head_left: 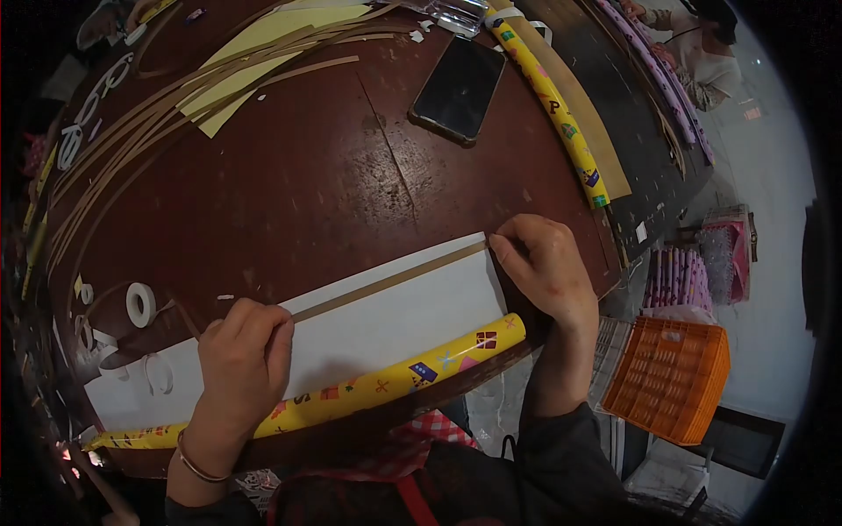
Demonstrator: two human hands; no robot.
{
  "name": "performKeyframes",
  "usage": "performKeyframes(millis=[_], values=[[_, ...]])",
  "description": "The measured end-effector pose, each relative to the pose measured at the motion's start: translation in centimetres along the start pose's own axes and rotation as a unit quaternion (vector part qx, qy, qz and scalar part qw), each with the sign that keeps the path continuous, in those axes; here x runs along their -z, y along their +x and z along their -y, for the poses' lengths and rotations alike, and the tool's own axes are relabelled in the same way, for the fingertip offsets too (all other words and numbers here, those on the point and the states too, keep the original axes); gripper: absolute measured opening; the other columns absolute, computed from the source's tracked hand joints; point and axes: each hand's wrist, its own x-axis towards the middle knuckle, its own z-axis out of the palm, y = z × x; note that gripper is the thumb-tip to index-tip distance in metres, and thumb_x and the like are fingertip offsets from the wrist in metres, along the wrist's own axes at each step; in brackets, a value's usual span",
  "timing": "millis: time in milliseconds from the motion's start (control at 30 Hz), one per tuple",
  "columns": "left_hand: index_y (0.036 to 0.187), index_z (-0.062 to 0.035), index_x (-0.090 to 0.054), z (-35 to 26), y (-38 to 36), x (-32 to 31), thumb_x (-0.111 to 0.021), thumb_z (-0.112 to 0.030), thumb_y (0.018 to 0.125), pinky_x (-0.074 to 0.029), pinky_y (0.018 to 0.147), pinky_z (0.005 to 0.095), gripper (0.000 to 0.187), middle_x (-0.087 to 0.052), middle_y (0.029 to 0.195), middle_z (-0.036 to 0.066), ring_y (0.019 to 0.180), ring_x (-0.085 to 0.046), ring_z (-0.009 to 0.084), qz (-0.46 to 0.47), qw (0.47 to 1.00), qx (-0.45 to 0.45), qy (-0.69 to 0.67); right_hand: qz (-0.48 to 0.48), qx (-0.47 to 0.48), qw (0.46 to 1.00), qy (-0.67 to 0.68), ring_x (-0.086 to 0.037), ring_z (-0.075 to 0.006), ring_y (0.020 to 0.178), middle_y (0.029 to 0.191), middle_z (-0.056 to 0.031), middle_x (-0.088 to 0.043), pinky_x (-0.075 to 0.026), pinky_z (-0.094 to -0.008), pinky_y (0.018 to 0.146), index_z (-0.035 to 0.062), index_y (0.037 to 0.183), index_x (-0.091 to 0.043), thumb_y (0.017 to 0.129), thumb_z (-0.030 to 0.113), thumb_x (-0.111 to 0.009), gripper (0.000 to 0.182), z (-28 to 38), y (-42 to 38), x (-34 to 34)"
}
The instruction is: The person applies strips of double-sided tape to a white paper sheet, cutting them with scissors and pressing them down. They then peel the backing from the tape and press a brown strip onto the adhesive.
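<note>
A partly unrolled sheet of wrapping paper lies white side up (421, 294), its yellow printed roll (386, 386) along the table's near edge. A narrow brown strip (386, 285) stretches straight across the white sheet near its far edge. My left hand (246, 359) is closed at the strip's left end, fingers curled down, a bracelet on the wrist. With thumb and forefinger pinched, my right hand (548, 272) holds the strip's right end at the sheet's corner. The fingertips of my left hand are partly hidden.
Several loose brown strips (263, 61) lie over yellow paper (210, 110). A phone (458, 88), another yellow roll (561, 114) and a white tape roll (140, 304) are on the table (307, 175). An orange crate (671, 377) stands at right. Another person (706, 57) is at upper right.
</note>
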Motion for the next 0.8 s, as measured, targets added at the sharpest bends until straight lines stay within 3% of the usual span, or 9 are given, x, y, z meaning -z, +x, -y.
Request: performKeyframes(millis=[300,367,467,500,567,800], values=[[0.084,-0.0054,-0.064,-0.06,0.04,-0.02,-0.069,-0.002,0.080,-0.046,0.054,0.0337,0.007,-0.059,0.076,0.007,0.060,-0.061,0.0237,-0.001,1.000,0.006,-0.007,0.001,0.003,1.000,-0.011,-0.063,-0.0366,0.071,0.074,-0.0187,-0.062,-0.050,-0.0427,0.063,-0.0018,0.080,-0.065,0.085,0.012,-0.067,0.015,0.08,0.00,0.01],[0.084,-0.0050,-0.064,-0.05,0.18,0.04,-0.069,-0.002,0.081,-0.046,0.054,0.0339,0.007,-0.060,0.076,0.007,0.060,-0.061,0.0238,0.000,1.000,0.006,-0.012,0.006,-0.001,1.000,-0.019,-0.062,-0.0266,0.064,0.072,-0.0162,-0.061,-0.047,-0.0356,0.057,-0.0031,0.085,-0.066,0.085,0.010,-0.068,0.014,-0.04,-0.03,-0.03],[0.084,-0.0042,-0.065,-0.06,0.33,0.30,-0.069,-0.002,0.081,-0.048,0.055,0.0340,0.006,-0.061,0.077,0.008,0.061,-0.062,0.0242,0.009,0.999,0.026,-0.040,-0.003,0.008,1.000,-0.024,-0.061,-0.0254,0.063,0.072,-0.0160,-0.061,-0.047,-0.0349,0.057,-0.0032,0.085,-0.066,0.085,0.010,-0.068,0.013,-0.11,-0.05,-0.15],[0.084,-0.0038,-0.065,-0.08,0.36,0.38,-0.069,-0.002,0.081,-0.049,0.055,0.0339,0.005,-0.061,0.077,0.008,0.061,-0.062,0.0246,0.015,0.997,0.043,-0.067,0.001,0.012,1.000,-0.021,-0.061,-0.0254,0.063,0.072,-0.0160,-0.061,-0.047,-0.0349,0.057,-0.0032,0.085,-0.066,0.085,0.010,-0.068,0.013,0.03,-0.03,-0.18],[0.084,-0.0036,-0.065,-0.03,0.40,0.50,-0.068,-0.002,0.081,-0.049,0.055,0.0339,0.005,-0.062,0.077,0.008,0.061,-0.063,0.0250,0.019,0.996,0.058,-0.072,0.001,-0.017,0.999,-0.028,-0.064,-0.0348,0.072,0.076,-0.0173,-0.064,-0.050,-0.0408,0.064,-0.0008,0.081,-0.066,0.084,0.011,-0.068,0.012,0.45,0.00,-0.08],[0.086,-0.0043,-0.065,0.36,0.28,0.32,-0.067,-0.003,0.083,-0.049,0.054,0.0336,0.004,-0.062,0.077,0.009,0.061,-0.062,0.0251,0.014,0.994,0.070,-0.079,-0.001,-0.029,0.999,-0.033,-0.064,-0.0355,0.071,0.077,-0.0180,-0.063,-0.050,-0.0409,0.063,-0.0015,0.082,-0.066,0.084,0.010,-0.068,0.011,0.74,0.03,-0.12]])
